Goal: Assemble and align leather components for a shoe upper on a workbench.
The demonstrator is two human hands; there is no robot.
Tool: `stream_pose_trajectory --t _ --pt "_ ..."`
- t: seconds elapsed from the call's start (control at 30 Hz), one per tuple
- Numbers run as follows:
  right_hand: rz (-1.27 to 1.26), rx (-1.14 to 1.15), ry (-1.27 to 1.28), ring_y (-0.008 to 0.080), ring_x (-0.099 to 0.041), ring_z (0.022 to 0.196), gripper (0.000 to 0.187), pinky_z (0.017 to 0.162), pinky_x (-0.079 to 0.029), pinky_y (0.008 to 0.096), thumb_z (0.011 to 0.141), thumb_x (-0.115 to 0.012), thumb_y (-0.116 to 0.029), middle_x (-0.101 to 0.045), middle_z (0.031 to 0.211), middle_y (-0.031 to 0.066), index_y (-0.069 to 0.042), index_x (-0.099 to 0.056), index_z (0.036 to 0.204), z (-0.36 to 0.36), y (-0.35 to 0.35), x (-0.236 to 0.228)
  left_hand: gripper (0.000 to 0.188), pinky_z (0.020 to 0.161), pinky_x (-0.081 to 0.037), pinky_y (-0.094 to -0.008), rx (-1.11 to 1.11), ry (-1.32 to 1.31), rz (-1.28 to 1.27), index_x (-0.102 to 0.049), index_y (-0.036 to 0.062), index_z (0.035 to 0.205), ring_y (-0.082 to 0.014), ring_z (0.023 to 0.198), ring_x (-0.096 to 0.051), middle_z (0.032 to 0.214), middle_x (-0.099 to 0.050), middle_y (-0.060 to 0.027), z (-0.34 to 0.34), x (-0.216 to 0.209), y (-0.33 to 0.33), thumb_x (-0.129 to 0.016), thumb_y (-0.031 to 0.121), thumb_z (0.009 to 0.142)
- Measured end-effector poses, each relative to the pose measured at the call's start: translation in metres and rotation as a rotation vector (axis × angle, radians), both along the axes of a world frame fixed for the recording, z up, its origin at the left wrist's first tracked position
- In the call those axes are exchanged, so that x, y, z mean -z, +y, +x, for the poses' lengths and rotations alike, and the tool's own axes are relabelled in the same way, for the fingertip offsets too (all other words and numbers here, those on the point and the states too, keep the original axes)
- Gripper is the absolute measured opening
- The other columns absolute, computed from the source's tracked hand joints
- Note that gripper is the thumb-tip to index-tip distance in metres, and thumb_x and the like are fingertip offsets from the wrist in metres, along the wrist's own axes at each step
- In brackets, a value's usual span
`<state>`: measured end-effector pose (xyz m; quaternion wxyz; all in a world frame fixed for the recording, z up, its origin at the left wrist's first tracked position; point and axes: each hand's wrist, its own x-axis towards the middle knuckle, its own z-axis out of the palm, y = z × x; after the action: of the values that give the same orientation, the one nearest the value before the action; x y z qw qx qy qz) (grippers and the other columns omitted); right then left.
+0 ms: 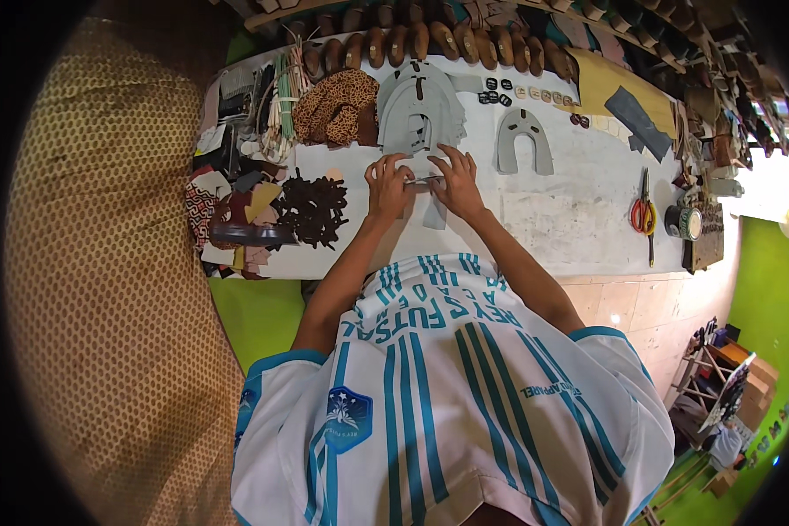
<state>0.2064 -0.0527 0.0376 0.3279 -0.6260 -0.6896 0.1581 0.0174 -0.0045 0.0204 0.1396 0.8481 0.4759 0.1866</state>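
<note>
Both hands are together at the near middle of the table. My left hand (386, 186) is closed, its fingertips pinching one end of a thin grey piece (424, 180). The other end is pinched by my right hand (458, 182), also closed. A grey strip (434, 216) shows just below the fingers; whether it joins the held piece I cannot tell. Right beyond my fingertips lies a stack of grey U-shaped shoe upper pieces (394, 124). One more grey U-shaped piece (542, 151) lies apart, to the right.
Wooden shoe lasts (443, 39) line the table's back. Left are leopard-print material (337, 105), a dark pile of small pieces (314, 210) and scraps. Small oval pieces (535, 93) lie behind the single grey piece. Red-handled scissors (643, 215) and a can (684, 223) stand right.
</note>
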Motion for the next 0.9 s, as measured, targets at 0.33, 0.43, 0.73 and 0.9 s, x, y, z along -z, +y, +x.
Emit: stream_pose_trajectory --t 0.33,0.43,0.73,0.9 --pt "0.183 -0.209 0.008 0.0301 -0.045 0.138 0.044 0.119 -0.025 0.0559 0.066 -0.08 -0.002 -0.056 0.142 0.0058 -0.014 -0.072 0.108 0.001 -0.018 -0.11 0.028 0.107 -0.026 -0.0468 0.031 -0.282 0.323 -0.069 0.0202 0.091 -0.0217 0.128 -0.048 0.132 -0.058 0.0023 -0.018 -0.118 -0.034 -0.081 0.011 0.067" --pt "0.261 -0.191 -0.076 0.0284 -0.045 0.138 0.039 0.12 -0.025 0.0531 0.069 -0.081 -0.004 -0.057 0.139 0.0055 -0.015 -0.072 0.105 -0.001 -0.022 -0.134 0.03 0.106 -0.027 -0.0445 0.022 -0.354 0.36 -0.072 0.0222 0.094 -0.0224 0.127 -0.049 0.128 -0.059 0.0019 -0.017 -0.155 -0.037 -0.082 0.011 0.068" --pt "0.156 -0.23 0.552 0.029 -0.048 0.136 0.031 0.118 -0.028 0.0519 0.078 -0.08 -0.008 -0.06 0.138 0.0056 -0.016 -0.077 0.108 0.004 -0.031 -0.241 0.028 0.103 -0.031 -0.0411 0.059 -0.463 0.564 -0.075 0.0226 0.092 -0.0214 0.119 -0.053 0.123 -0.062 0.0005 -0.027 -0.232 -0.038 -0.085 0.014 0.067" --pt "0.25 -0.452 0.352 0.0294 -0.05 0.133 0.027 0.118 -0.03 0.0516 0.079 -0.082 -0.011 -0.061 0.137 0.0071 -0.013 -0.078 0.106 0.013 -0.019 -0.289 0.03 0.101 -0.035 -0.0394 0.104 -0.595 0.563 -0.076 0.0208 0.09 -0.0226 0.117 -0.053 0.121 -0.062 -0.0012 -0.025 -0.264 -0.041 -0.086 0.01 0.064"
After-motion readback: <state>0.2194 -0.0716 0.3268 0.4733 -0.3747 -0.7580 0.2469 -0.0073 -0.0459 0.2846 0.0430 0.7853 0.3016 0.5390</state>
